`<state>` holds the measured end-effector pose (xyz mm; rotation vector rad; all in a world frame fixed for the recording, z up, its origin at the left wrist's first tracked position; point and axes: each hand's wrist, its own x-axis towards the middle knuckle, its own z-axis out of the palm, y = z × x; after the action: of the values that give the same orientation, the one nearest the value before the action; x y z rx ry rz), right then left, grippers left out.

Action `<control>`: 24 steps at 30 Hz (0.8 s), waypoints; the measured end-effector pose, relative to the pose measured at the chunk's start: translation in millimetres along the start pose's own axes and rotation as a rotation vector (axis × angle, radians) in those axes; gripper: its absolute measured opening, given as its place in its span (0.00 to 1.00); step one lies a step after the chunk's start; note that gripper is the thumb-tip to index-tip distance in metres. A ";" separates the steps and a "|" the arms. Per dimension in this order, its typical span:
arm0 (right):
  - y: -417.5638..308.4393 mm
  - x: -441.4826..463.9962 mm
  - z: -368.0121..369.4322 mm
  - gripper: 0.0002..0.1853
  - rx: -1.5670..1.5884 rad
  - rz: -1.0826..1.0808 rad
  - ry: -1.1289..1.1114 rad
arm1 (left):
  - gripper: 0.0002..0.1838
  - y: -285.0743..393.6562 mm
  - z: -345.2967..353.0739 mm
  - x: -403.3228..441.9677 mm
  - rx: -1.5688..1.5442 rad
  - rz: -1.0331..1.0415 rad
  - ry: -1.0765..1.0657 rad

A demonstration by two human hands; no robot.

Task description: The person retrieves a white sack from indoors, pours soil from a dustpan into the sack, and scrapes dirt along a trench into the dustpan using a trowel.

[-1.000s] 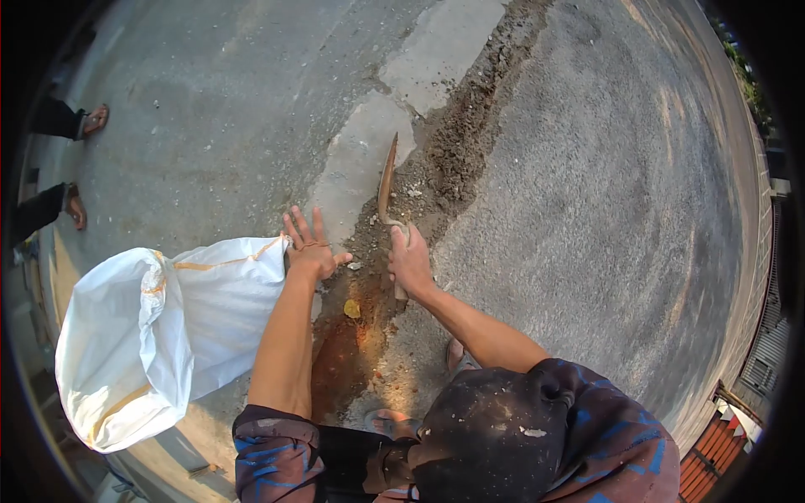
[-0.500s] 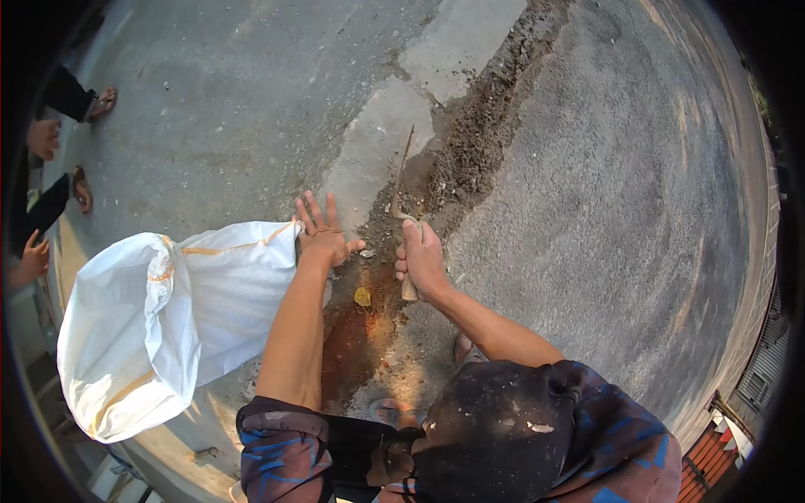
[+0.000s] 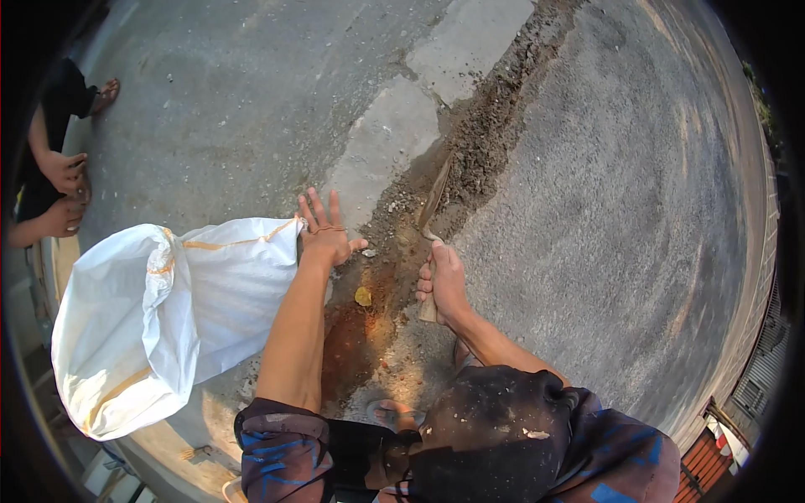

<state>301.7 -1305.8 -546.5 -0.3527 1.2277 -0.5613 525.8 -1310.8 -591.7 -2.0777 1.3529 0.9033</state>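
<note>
My right hand [image 3: 446, 281] is wrapped round the wooden handle of a trowel [image 3: 435, 197]. The trowel's blade points away from me, at the edge of a strip of wet mortar [image 3: 490, 130]. My left hand [image 3: 327, 237] is open, fingers spread, and rests on the ground beside the mouth of the strip. Close by its wrist lies a white woven sack [image 3: 239, 293] with orange stripes. A small stone [image 3: 369, 252] sits near my left thumb, and a yellow leaf-like piece [image 3: 363, 296] lies nearer to me on reddish, damp ground.
Pale concrete slabs [image 3: 383, 138] border the mortar strip on its left. Rough grey paving [image 3: 604, 210] spreads to the right. At the far left another person's hands [image 3: 64, 173] and foot [image 3: 106, 95] show. My sandalled foot [image 3: 396, 412] is below.
My right hand has moved a little right and toward me, turning the trowel so its blade face shows by the mortar. My left hand stays put. The other person's hands have come together.
</note>
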 end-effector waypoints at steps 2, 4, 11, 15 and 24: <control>-6.3 10.5 2.9 0.14 0.037 -0.005 -0.008 | 0.70 -2.9 6.3 -0.1 -0.008 0.004 -0.007; -22.9 41.3 12.4 0.16 0.170 -0.039 -0.004 | 0.70 0.2 2.5 4.2 -0.012 0.022 0.023; -25.0 42.2 -1.3 0.16 -0.021 -0.037 0.034 | 0.69 0.7 -1.7 -0.8 0.007 0.001 -0.002; -64.4 84.8 -1.0 0.15 0.059 -0.059 0.055 | 0.68 3.5 -2.1 -2.3 -0.015 -0.023 -0.024; -34.5 57.2 -6.8 0.16 0.114 0.060 0.001 | 0.69 3.5 -3.5 -3.2 -0.003 -0.014 -0.021</control>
<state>300.9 -1366.8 -574.7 -0.2185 1.1980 -0.5772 522.5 -1312.7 -587.2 -2.0714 1.3254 0.9194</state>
